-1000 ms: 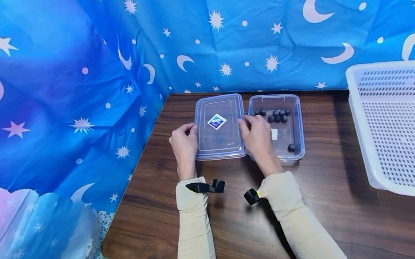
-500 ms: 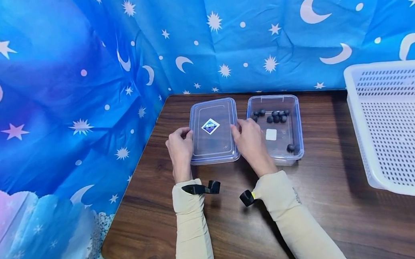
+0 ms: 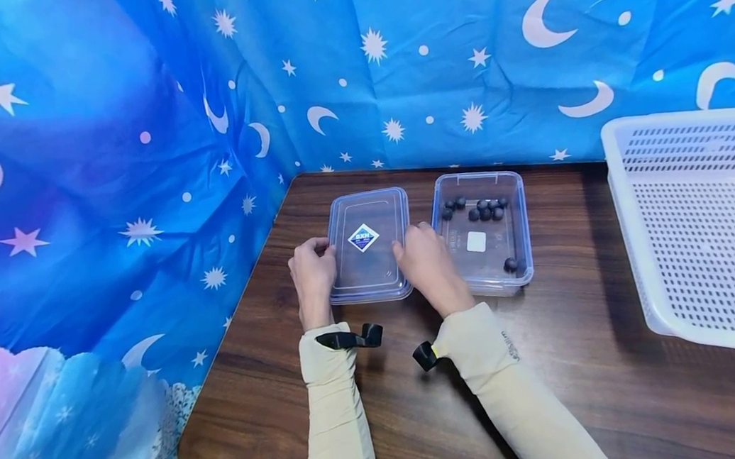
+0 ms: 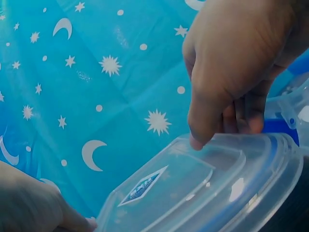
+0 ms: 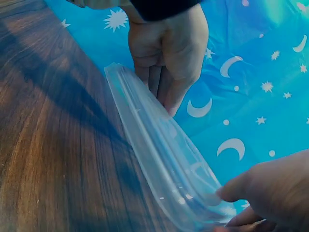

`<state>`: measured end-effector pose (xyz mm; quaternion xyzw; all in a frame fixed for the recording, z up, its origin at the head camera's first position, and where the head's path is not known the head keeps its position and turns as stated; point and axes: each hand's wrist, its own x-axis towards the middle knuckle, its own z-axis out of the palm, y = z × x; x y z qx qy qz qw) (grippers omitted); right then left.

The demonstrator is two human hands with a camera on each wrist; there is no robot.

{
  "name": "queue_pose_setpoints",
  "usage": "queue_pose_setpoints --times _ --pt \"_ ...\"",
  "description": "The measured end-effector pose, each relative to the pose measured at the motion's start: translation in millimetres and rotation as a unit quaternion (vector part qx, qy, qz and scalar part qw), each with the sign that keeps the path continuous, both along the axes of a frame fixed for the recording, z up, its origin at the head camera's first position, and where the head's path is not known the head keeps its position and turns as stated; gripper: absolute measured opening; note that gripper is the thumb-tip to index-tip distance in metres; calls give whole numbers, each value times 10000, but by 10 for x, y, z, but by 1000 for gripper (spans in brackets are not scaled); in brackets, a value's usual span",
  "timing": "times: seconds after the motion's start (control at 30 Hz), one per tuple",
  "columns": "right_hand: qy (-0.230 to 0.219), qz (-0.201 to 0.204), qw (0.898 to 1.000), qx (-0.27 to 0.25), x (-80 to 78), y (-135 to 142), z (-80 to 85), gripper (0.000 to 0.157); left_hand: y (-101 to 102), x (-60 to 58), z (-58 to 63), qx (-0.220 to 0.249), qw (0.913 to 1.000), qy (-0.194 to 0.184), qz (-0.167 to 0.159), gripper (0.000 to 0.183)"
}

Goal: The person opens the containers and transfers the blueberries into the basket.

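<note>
A clear plastic lid (image 3: 377, 275) with a blue rim and a diamond-shaped sticker is held between both hands. My left hand (image 3: 313, 270) pinches its left edge, thumb on top. At the opposite edge my right hand (image 3: 429, 262) grips it, with several fingers curled beneath. In the right wrist view the lid (image 5: 149, 125) tilts above the tabletop and casts a shadow. Just right of it stands an open clear box (image 3: 525, 229) with several small dark balls (image 3: 484, 213) and a white label (image 3: 476, 242) in its bottom.
A large white slotted basket (image 3: 627, 240) stands at the right on the dark wood table (image 3: 578, 400). Blue curtains (image 3: 427, 76) with moons and stars hang behind the table and along its left side.
Both hands have moved the lid leftward, away from the box, and a little nearer to me. More of the box and its balls now shows beside the right hand.
</note>
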<state>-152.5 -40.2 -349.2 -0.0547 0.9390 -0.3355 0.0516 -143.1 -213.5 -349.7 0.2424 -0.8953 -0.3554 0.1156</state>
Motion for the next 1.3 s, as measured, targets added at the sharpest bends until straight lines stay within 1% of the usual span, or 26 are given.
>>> queue_pose_setpoints --times 0.2,0.4,0.47,0.53,0.63,0.7,0.93,1.07,1.3 --pt "-212 230 9988 367 36 -102 -22 32 -50 26 -61 -104 9991 -418 -6 25" --pt "-169 483 9953 827 54 -196 -75 27 -93 52 -146 -61 9971 -764 25 25" --pt "-211 532 9945 874 64 -231 -84 25 -109 62 -177 -19 9966 -821 70 24" --pt "-243 585 9937 929 72 -268 -87 24 -125 71 -201 24 9963 -848 117 24" --pt "-366 604 9926 990 81 -310 -94 23 -148 71 -241 -33 9964 -839 86 24" --pt "-371 626 9918 1046 87 -324 -113 23 -156 66 -269 -78 9966 -824 40 24" --pt "-52 700 9920 1052 100 -323 -196 22 -150 59 -321 -49 9973 -736 40 23" --pt "-131 711 9922 1020 91 -319 -213 22 -140 41 -333 -10 9974 -717 55 23" --pt "-439 636 9913 1065 59 -330 -215 22 -127 3 -350 -51 9977 -674 80 23"
